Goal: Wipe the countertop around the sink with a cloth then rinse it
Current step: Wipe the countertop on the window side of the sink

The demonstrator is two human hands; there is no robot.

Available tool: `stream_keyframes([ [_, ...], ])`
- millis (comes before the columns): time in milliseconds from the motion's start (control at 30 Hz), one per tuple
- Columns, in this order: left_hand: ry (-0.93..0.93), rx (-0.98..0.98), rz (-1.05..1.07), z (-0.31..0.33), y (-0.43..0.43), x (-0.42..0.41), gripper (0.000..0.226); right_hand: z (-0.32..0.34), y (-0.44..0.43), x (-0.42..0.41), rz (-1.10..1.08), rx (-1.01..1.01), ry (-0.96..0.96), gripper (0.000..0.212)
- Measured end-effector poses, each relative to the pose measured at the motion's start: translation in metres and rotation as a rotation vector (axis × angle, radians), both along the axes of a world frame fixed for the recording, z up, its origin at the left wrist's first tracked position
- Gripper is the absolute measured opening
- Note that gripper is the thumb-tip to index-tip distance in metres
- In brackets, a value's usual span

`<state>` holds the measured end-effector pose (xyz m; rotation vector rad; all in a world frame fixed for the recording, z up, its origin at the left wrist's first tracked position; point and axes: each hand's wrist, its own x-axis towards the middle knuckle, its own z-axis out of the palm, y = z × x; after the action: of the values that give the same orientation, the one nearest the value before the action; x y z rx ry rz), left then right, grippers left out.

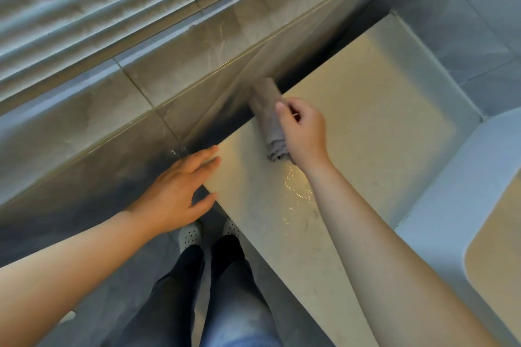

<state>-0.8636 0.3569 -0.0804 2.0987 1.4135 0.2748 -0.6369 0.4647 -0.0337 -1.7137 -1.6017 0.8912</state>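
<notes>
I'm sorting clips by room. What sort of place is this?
Probably a bathroom, possibly a kitchen: a pale countertop against a tiled wall, a white basin at its right end, and blinds above.

Two bare hands are in view: one left hand (180, 191) and one right hand (303, 132). There is one grey cloth (267, 110). There is one pale countertop (366, 121) bearing one wet patch (298, 191), and one white sink (439, 205). Two white shoes show, a left shoe (190, 234) and a right shoe (231, 227). One slatted window blind (84, 8) spans the top.
</notes>
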Motion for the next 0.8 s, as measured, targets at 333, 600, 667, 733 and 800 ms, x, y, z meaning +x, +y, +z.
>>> stream_keyframes([
  [333,0.000,-0.013,-0.019,0.006,-0.001,0.000,0.077,-0.018,-0.086,0.071,-0.440,0.081,-0.276,0.018],
  [600,-0.020,0.000,0.010,0.004,-0.009,-0.008,0.073,-0.048,-0.071,0.018,-0.417,0.100,-0.329,0.015],
  [667,-0.036,0.000,0.022,0.002,-0.015,-0.013,0.072,-0.050,-0.066,-0.001,-0.376,0.104,-0.320,0.015],
  [733,-0.065,0.002,0.034,0.002,-0.019,-0.018,0.072,-0.052,-0.061,-0.022,-0.321,0.108,-0.302,0.015],
  [800,-0.082,-0.019,0.046,0.004,-0.021,-0.024,0.072,-0.054,-0.057,-0.041,-0.270,0.106,-0.278,0.016],
])
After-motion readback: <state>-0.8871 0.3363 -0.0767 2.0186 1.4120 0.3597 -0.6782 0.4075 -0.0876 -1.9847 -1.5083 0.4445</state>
